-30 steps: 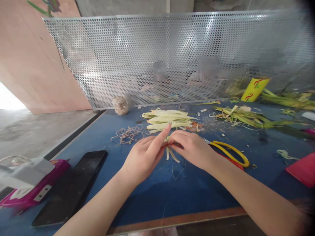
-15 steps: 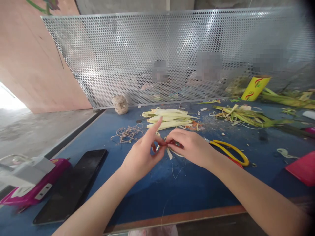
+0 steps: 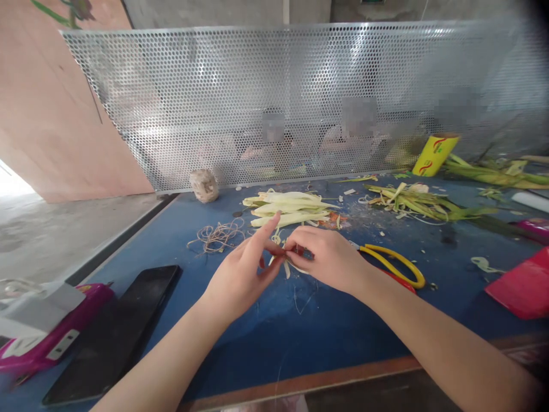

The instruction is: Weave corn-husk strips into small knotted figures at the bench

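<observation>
My left hand (image 3: 238, 274) and my right hand (image 3: 330, 257) meet fingertip to fingertip above the middle of the table. Both pinch a thin pale husk strip (image 3: 287, 271), whose ends poke out below the fingers; the exact spot of the grip is partly hidden. The left index finger points up, while thumb and other fingers close together. Just beyond the hands lies a pile of pale green corn husks (image 3: 291, 207). A tool with yellow-and-red handles (image 3: 414, 274) rests beside my right wrist, its head mostly hidden.
Loose twine (image 3: 217, 236) lies left of the husks, near a wrapped roll (image 3: 204, 186). A black phone (image 3: 115, 332) is at left. A perforated metal screen (image 3: 240, 86) backs the blue table, with people behind it. Greener husks (image 3: 412, 201), a yellow tube (image 3: 435, 155) and a red object (image 3: 521, 286) occupy the right.
The whole view has shifted slightly, so things appear a little further left. Both hands keep almost the same pinch, fingertips together.
</observation>
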`<state>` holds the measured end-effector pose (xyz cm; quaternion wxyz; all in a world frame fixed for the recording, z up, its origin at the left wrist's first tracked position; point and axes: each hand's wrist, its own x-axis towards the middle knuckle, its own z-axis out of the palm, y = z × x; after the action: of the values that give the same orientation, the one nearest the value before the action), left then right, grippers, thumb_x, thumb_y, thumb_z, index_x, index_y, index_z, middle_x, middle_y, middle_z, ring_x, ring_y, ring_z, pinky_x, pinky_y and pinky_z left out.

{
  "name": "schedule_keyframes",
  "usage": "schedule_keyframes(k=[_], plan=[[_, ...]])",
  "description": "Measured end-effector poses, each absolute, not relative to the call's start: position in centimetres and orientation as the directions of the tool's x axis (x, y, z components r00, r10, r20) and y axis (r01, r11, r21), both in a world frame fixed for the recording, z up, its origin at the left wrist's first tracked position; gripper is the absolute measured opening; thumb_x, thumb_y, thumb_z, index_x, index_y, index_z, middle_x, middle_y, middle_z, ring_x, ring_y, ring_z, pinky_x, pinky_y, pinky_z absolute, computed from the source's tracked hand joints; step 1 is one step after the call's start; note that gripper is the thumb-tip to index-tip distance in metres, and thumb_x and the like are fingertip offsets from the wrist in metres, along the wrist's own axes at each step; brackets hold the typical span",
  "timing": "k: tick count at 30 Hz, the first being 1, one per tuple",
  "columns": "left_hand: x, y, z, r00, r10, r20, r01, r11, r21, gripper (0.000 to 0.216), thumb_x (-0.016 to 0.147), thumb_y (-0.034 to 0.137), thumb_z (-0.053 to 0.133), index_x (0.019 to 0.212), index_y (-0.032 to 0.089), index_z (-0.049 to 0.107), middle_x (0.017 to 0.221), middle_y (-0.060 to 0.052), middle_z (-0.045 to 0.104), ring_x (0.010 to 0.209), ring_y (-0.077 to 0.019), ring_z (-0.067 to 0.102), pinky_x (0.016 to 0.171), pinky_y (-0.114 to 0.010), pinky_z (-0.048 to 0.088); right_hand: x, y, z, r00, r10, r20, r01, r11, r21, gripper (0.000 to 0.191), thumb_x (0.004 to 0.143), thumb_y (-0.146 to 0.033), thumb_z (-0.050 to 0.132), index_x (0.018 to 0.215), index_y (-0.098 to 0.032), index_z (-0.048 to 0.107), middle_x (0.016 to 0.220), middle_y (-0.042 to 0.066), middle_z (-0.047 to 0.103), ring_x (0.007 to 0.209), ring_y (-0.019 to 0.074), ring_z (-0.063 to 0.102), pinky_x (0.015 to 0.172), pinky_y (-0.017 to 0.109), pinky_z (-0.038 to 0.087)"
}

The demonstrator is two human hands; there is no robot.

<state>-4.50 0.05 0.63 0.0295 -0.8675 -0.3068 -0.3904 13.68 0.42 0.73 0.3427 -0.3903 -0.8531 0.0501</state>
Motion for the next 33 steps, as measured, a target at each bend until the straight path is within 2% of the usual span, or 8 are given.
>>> schedule_keyframes(k=[7,10,14,16,20,25,28,33], plan=[[-4.7,0.4,0.4,0.568,0.453,0.687,0.564,-0.822,0.076,0.068,0.078,0.008,0.053,0.137,0.02,0.021,0.085,-0.001,0.066,0.081,-0.0129,0.061,0.074,-0.025,0.053,13.7,0.5,0.5,-0.484,0.697,0.529,0.659,0.688,-0.304,0.006,0.081,-0.018,0.052,0.079,-0.017,0.057,0.076,0.001,0.06,0.067,0.0125,0.056,0.062,0.024,0.041],[-4.8,0.4,0.5,0.592,0.429,0.683,0.572,-0.82,0.018,0.067,0.078,0.008,0.052,0.136,0.019,0.021,0.088,-0.003,0.066,0.087,-0.0156,0.061,0.073,-0.027,0.053,13.7,0.5,0.4,-0.507,0.671,0.54,0.653,0.709,-0.268,0.007,0.083,-0.018,0.051,0.081,-0.017,0.058,0.079,0.002,0.061,0.072,0.0143,0.058,0.063,0.024,0.042],[-4.8,0.5,0.7,0.624,0.361,0.693,0.578,-0.81,-0.099,0.06,0.08,0.011,0.049,0.135,0.016,0.024,0.084,-0.005,0.065,0.08,-0.0166,0.061,0.067,-0.028,0.054,13.6,0.4,0.3,-0.545,0.625,0.559,0.626,0.747,-0.225,0.011,0.085,-0.018,0.047,0.086,-0.017,0.058,0.083,0.004,0.062,0.076,0.0162,0.058,0.065,0.026,0.042],[-5.0,0.5,0.8,0.65,0.296,0.7,0.562,-0.808,-0.179,0.06,0.081,0.011,0.049,0.135,0.014,0.024,0.083,-0.005,0.066,0.077,-0.0161,0.061,0.065,-0.028,0.054,13.7,0.4,0.3,-0.545,0.608,0.577,0.585,0.769,-0.257,0.009,0.084,-0.018,0.049,0.085,-0.017,0.058,0.082,0.004,0.062,0.075,0.0151,0.057,0.064,0.025,0.043],[-5.6,0.6,0.8,0.688,0.131,0.714,0.479,-0.821,-0.311,0.062,0.079,0.008,0.052,0.135,0.012,0.025,0.084,-0.006,0.067,0.082,-0.0169,0.061,0.067,-0.028,0.053,13.7,0.4,0.8,-0.487,0.627,0.608,0.473,0.775,-0.42,0.008,0.082,-0.017,0.051,0.078,-0.018,0.058,0.074,0.001,0.06,0.064,0.0108,0.054,0.058,0.022,0.042],[-5.9,0.5,0.6,0.635,0.055,0.771,0.403,-0.874,-0.27,0.069,0.075,0.007,0.06,0.135,0.013,0.027,0.089,-0.007,0.068,0.088,-0.0167,0.061,0.069,-0.027,0.053,14.0,0.5,1.5,-0.496,0.647,0.58,0.391,0.762,-0.516,0.018,0.081,-0.014,0.052,0.096,-0.019,0.06,0.081,0.001,0.06,0.062,0.0092,0.051,0.057,0.021,0.043],[-5.9,0.5,0.6,0.601,0.063,0.797,0.391,-0.892,-0.225,0.069,0.072,0.007,0.063,0.133,0.014,0.031,0.09,-0.008,0.068,0.087,-0.0161,0.062,0.071,-0.026,0.053,14.1,0.6,1.5,-0.54,0.6,0.59,0.337,0.797,-0.502,0.02,0.08,-0.01,0.051,0.094,-0.02,0.062,0.084,0.002,0.058,0.067,0.0097,0.052,0.056,0.021,0.043],[-5.5,0.5,0.7,0.568,0.125,0.814,0.375,-0.919,-0.121,0.077,0.073,0.005,0.061,0.137,0.021,0.021,0.085,-0.004,0.07,0.081,-0.0152,0.064,0.07,-0.028,0.053,14.3,0.7,1.5,-0.552,0.573,0.606,0.339,0.818,-0.465,0.016,0.082,-0.012,0.051,0.09,-0.02,0.062,0.083,0.002,0.059,0.073,0.0107,0.054,0.063,0.022,0.045]])
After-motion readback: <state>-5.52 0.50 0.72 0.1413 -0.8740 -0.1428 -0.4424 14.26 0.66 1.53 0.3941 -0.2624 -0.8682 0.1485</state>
